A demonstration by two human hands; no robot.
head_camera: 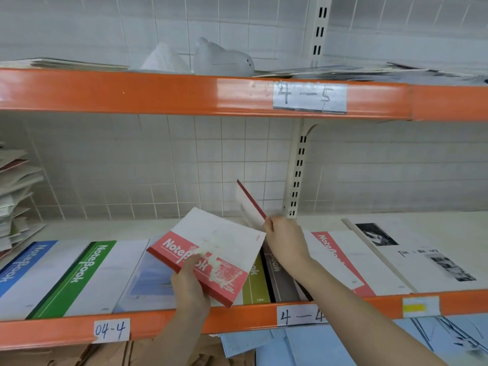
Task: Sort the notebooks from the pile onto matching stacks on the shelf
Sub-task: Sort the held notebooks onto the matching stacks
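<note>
White tiled wall (pixel 184 159); orange shelf beams (pixel 158 93), cream slotted upright (pixel 299 165), handwritten paper labels (pixel 309 97)

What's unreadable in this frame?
Head view:
- Raised notebook in the right hand: motion-blurred, cover unreadable.
- Olive notebook and dark notebook: titles hidden by the red stack in the left hand and by the right arm.
- Blue notebook: cut off at the left edge.

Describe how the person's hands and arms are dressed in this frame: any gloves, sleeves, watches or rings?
Both hands are bare: no gloves on the left hand or the right hand. Both forearms are uncovered as far as the frame shows, with no sleeve edge in view. No watch, bracelet or ring is visible on either.
</note>
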